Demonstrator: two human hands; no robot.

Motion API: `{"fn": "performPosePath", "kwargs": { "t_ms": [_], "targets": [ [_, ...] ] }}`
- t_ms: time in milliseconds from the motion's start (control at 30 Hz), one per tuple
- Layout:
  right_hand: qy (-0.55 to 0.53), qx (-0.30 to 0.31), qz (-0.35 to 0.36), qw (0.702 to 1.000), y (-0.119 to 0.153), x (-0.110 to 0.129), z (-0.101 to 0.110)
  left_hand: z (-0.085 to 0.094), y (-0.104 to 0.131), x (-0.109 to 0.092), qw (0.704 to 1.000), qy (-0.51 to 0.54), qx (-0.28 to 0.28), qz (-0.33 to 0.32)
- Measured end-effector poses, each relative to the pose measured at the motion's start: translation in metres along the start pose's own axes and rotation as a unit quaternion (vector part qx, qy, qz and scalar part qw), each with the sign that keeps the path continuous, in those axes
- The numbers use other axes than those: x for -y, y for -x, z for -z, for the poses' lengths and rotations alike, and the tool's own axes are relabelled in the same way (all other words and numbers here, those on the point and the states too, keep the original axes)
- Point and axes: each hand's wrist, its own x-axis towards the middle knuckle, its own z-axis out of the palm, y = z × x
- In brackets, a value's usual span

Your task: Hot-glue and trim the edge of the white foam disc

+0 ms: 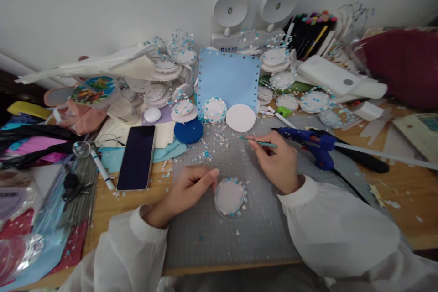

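Thin teal tweezers [263, 143] are pinched in my right hand [278, 159], their tips pointing left over the grey cutting mat [198, 248]. On the mat lies a round white paper disc [230, 197], ringed with tiny blue and white bits. My left hand [191, 189] is curled at the disc's upper left edge, thumb and fingers closed at its rim; the exact contact is partly hidden. Loose blue and white confetti [206, 154] is scattered beyond the disc, between my hands.
A blue glue gun [308, 139] lies to the right, its cord crossing the mat. At left are a phone [137, 157] and a capped pen [101, 169]. Behind stand a light blue sheet [229, 77], a plain white disc [240, 117], a dark blue round pad [188, 131] and several decorated discs.
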Motion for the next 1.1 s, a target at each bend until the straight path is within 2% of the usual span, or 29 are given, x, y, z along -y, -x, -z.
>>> {"fn": "performPosePath", "kwargs": {
  "t_ms": [133, 233, 333, 667, 833, 1100],
  "targets": [
    [-0.013, -0.033, -0.004, 0.999, -0.0002, -0.0013, 0.0000, 0.0024, -0.0014, -0.0013, 0.997, 0.030, -0.043, 0.054],
    [-0.033, -0.044, -0.028, 0.998, -0.0002, -0.0035, -0.0008, 0.0034, -0.0029, 0.0003, 0.994, 0.071, -0.055, 0.065],
    [-0.036, -0.035, -0.038, 0.998, -0.0006, -0.0047, -0.0013, 0.0036, -0.0033, 0.0019, 0.993, 0.091, -0.049, 0.062],
    [0.019, -0.013, 0.006, 1.000, -0.0011, 0.0001, -0.0002, 0.0046, -0.0026, 0.0018, 0.995, 0.079, -0.024, 0.060],
    [0.001, -0.001, -0.010, 1.000, -0.0016, 0.0002, 0.0002, 0.0043, -0.0032, -0.0001, 0.995, 0.073, -0.019, 0.061],
    [-0.103, -0.019, -0.061, 0.993, -0.0016, -0.0004, 0.0017, 0.0046, -0.0031, 0.0007, 0.995, 0.074, -0.020, 0.064]
  ]
}}
